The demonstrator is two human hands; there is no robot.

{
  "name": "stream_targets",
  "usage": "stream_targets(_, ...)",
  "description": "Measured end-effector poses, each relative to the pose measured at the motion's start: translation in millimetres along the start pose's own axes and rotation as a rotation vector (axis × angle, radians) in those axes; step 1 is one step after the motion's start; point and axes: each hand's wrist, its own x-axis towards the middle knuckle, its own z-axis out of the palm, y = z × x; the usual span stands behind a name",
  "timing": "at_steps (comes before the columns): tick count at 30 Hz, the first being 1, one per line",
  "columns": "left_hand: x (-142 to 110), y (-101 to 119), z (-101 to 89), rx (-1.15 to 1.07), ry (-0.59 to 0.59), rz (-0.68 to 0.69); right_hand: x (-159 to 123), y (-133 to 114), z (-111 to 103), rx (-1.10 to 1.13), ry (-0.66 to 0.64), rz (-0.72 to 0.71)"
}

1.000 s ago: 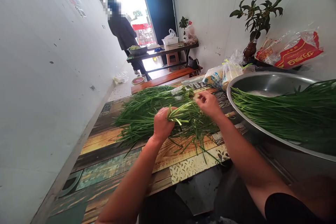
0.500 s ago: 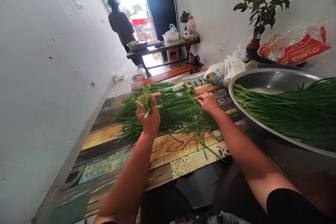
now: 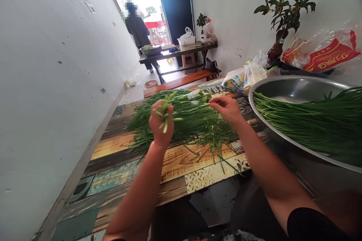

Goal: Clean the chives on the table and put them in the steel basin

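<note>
My left hand (image 3: 161,125) is closed around a small bunch of garlic chives (image 3: 164,115), raised above the table with the pale cut ends pointing toward me. My right hand (image 3: 228,110) pinches with thumb and forefinger at the pale stem ends of the chives on the table; how many stems it grips is too small to tell. Beneath and between the hands spreads a pile of garlic chives (image 3: 186,115). A white wrap (image 3: 194,94) binds a bunch at the back of it. Loose trimmed leaves (image 3: 216,133) lie on the near side.
A large steel basin (image 3: 256,111) holding long chives (image 3: 308,120) stands at the right. Behind it are plastic bags (image 3: 240,79), a potted plant (image 3: 278,41) and a red package (image 3: 329,56). A person (image 3: 137,28) stands by the far table (image 3: 189,49); a bench (image 3: 181,80) lies nearer.
My left hand has moved left with its bunch and turned the stem ends toward me. My right hand went down to the pile's stem ends and has lifted slightly, fingers pinched.
</note>
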Motion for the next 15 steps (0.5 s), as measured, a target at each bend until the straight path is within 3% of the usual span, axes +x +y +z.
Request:
stream_targets(7,-18,13,22.6,0.013,-0.304,0.152,-18,-15,17,0.056,-0.207,-0.048)
stream_targets(11,-19,13,24.9,0.034,-0.384,0.113,-20,-12,23,0.108,-0.180,-0.089)
stream_targets(15,-21,11,27.4,0.074,-0.393,0.110,-18,-11,21,-0.047,-0.156,-0.115)
